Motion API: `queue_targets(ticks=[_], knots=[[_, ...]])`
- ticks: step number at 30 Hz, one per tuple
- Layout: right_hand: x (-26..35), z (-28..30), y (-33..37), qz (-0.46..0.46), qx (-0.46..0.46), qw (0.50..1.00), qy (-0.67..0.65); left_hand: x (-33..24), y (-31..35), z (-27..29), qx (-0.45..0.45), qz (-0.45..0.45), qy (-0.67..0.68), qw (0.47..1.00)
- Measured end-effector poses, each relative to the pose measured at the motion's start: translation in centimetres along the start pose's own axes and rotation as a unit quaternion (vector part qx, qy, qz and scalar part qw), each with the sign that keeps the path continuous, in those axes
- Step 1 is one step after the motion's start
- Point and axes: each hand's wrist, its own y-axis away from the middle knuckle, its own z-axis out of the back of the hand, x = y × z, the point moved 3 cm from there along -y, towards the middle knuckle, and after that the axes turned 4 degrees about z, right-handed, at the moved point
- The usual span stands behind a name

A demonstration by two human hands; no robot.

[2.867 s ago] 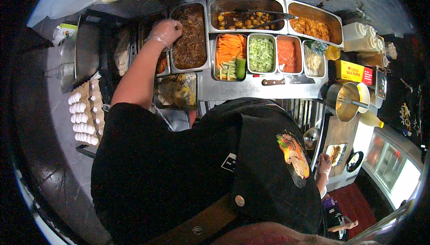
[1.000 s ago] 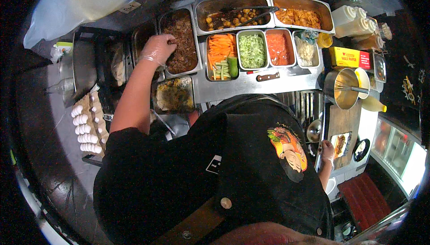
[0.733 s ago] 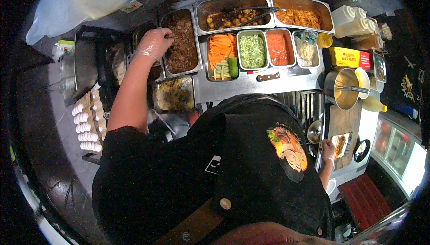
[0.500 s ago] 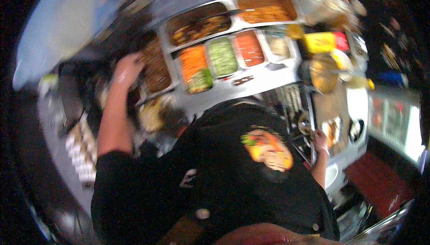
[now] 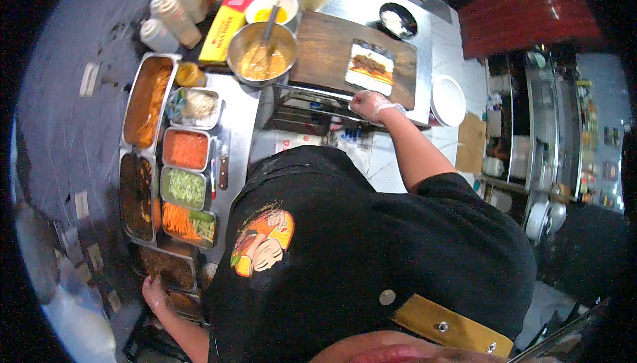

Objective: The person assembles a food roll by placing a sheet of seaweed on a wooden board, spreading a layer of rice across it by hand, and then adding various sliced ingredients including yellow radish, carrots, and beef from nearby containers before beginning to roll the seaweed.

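At the lower left, my left hand (image 5: 154, 291) reaches over the edge of a metal tray of dark brown minced meat (image 5: 169, 267), its fingers drawn together; whatever is between them is too small to make out. My right hand (image 5: 370, 105), in a clear plastic glove, has its fingers curled at the front edge of the wooden board (image 5: 318, 58). Just beyond it on the board lies a dark sheet with white rice, topped with brown filling and orange strips (image 5: 370, 70). The inside of the right hand is hidden.
Trays of orange strips (image 5: 179, 222), shredded green vegetable (image 5: 184, 187) and pinkish-orange filling (image 5: 186, 149) line the counter, with a knife (image 5: 223, 172) beside them. A mixing bowl (image 5: 262, 54), squeeze bottles (image 5: 176, 21) and a black bowl of rice (image 5: 398, 20) stand farther off.
The view has swung to the right, bringing the board and its rice sheet to the upper middle. My left hand remains at the brown meat tray, my right by the board's edge.
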Motion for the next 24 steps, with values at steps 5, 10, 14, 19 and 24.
queue_targets(ticks=[5,10,14,19,24], knots=[[-4.8,-0.1,1.0,-0.017,-0.011,0.999,-0.035,-10.9,3.1,-1.9,0.027,0.028,0.191,0.981],[-7.9,2.3,2.4,-0.024,-0.033,0.997,-0.070,-32.3,10.2,-7.1,0.091,-0.129,0.119,0.980],[-11.6,4.4,2.4,-0.021,-0.037,0.991,-0.128,-48.6,14.2,-17.3,0.179,-0.312,0.017,0.933],[-18.4,5.4,1.8,-0.002,-0.082,0.969,-0.235,-68.2,23.2,-38.7,0.276,-0.480,-0.117,0.825],[-22.5,5.9,-1.0,0.001,-0.095,0.956,-0.278,-78.7,31.4,-59.3,0.287,-0.613,-0.231,0.699]])
